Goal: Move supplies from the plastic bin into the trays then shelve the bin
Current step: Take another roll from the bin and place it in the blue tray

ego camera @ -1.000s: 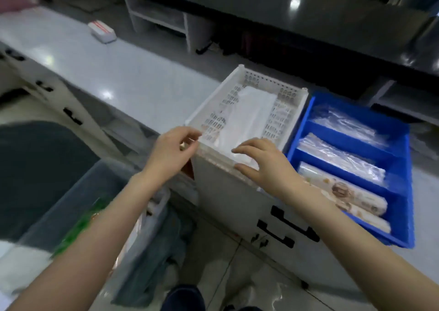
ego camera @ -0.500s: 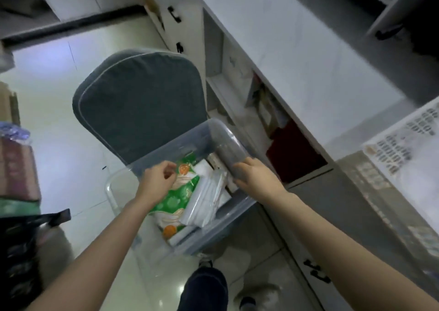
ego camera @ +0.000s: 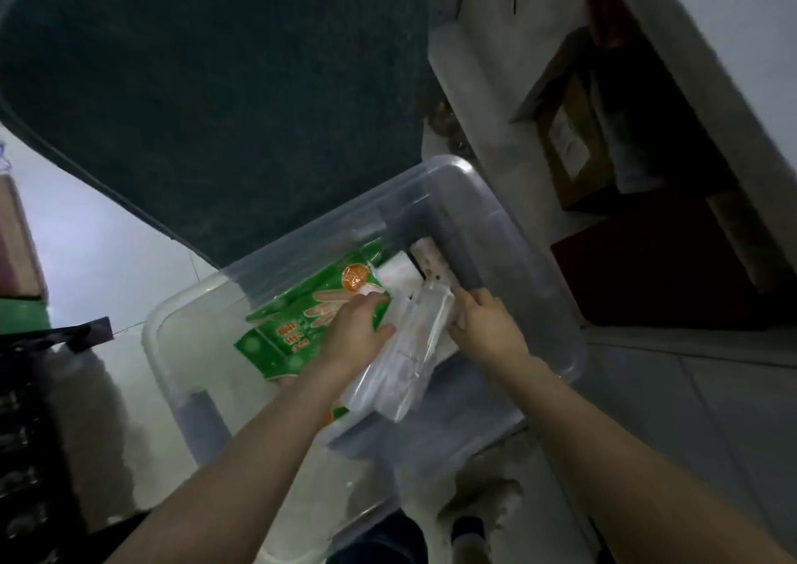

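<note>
Pale floor tiles and a dark chair cushion [ego camera: 215, 89] sit behind a clear plastic bin [ego camera: 530, 287], which stands beside open cabinet shelves [ego camera: 604, 154]. Inside the bin, a clear-wrapped white pack [ego camera: 405, 369] lies partly over a green packet [ego camera: 293, 330], its long axis running near to far and leaning slightly right. The left hand [ego camera: 358, 335] curls over the pack's left edge, thumb on top. The right hand [ego camera: 487, 326] meets the right edge with its index finger straight, but its other fingers are hidden, so whether it grips is unclear. With the hands flanking the pack equally, it likely lifts straight up.
</note>
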{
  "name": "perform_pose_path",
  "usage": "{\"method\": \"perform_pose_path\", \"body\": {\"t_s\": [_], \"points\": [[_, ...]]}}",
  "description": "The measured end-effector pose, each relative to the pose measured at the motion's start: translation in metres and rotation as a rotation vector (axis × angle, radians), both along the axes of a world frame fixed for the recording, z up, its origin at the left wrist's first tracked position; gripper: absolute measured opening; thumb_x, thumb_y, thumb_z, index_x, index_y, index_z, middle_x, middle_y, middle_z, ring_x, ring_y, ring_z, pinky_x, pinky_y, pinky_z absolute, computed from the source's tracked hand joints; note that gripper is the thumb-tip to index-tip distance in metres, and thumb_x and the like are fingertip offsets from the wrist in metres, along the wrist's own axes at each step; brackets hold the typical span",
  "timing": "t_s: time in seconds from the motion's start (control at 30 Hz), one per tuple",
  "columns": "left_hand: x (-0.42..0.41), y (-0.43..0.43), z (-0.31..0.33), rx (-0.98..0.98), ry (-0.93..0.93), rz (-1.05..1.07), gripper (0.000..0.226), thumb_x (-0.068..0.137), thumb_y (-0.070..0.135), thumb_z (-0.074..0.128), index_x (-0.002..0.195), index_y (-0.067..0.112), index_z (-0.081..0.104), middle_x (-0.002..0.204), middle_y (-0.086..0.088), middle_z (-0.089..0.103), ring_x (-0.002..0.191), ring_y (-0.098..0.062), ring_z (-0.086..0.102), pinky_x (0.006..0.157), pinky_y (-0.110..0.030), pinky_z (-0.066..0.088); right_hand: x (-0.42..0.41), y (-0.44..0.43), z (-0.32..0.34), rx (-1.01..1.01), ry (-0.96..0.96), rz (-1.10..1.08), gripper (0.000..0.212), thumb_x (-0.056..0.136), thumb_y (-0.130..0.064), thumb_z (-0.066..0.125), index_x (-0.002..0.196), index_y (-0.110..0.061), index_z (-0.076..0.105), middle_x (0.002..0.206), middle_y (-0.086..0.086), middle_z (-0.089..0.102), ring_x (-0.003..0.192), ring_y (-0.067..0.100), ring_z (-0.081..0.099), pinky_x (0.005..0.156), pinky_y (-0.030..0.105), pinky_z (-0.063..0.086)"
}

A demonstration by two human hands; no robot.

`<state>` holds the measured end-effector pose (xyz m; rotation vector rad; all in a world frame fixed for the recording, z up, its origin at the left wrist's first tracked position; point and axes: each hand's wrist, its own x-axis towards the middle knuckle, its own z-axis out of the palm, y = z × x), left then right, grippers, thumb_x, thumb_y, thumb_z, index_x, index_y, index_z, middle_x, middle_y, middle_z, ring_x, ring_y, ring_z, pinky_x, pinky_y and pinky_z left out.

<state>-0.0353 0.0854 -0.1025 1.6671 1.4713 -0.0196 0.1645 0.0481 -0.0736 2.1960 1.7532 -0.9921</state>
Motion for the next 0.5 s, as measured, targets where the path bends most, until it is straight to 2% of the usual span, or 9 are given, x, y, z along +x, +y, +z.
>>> {"method": "perform_pose_path", "body": {"t_s": [0.1,0.17,0.27,0.33,0.5], "points": [[0.016,-0.004,-0.031,-0.071,0.076,-0.012,0.069,0.081,0.029,0.07,0.141,0.013,0.04,0.14,-0.015,0.046,0.126,-0.032,0.045,0.102,-0.038,0.039,0.001,0.004,-0.03,-0.076,-0.001,-0.04,0.064,0.088,-0.025,0.055,0.144,-0.017,0.025,0.134,0.021,0.041,0.116,0.04,0.046,0.092,0.044,0.045],[0.02,-0.011,-0.045,-0.113,0.142,-0.001,0.076,0.079,0.03,0.073,0.142,0.013,0.035,0.142,-0.015,0.042,0.126,-0.034,0.044,0.101,-0.043,0.041,0.001,0.003,-0.043,-0.103,0.007,-0.063,0.065,0.088,-0.023,0.055,0.144,-0.016,0.024,0.137,0.02,0.04,0.119,0.04,0.045,0.094,0.045,0.044],[0.02,-0.023,-0.059,-0.071,0.224,-0.038,0.073,0.072,0.03,0.077,0.133,0.011,0.04,0.132,-0.015,0.046,0.117,-0.034,0.047,0.094,-0.045,0.045,0.001,0.001,-0.057,-0.122,0.009,-0.057,0.066,0.089,-0.021,0.052,0.147,-0.019,0.02,0.146,0.017,0.032,0.125,0.038,0.041,0.096,0.043,0.043],[0.02,-0.031,-0.066,-0.009,0.247,-0.051,0.075,0.07,0.026,0.077,0.134,0.012,0.04,0.126,-0.015,0.046,0.111,-0.034,0.048,0.089,-0.044,0.045,-0.001,0.0,-0.063,-0.153,0.011,-0.038,0.068,0.089,-0.022,0.052,0.148,-0.021,0.018,0.15,0.016,0.027,0.127,0.038,0.039,0.095,0.043,0.043],[0.019,-0.034,-0.067,-0.006,0.157,0.036,0.078,0.066,0.014,0.074,0.137,0.014,0.042,0.116,-0.019,0.05,0.105,-0.037,0.048,0.092,-0.041,0.041,-0.009,-0.004,-0.064,-0.074,-0.067,0.063,0.066,0.089,-0.03,0.056,0.146,-0.023,0.023,0.148,0.015,0.029,0.126,0.036,0.039,0.098,0.043,0.038]]}}
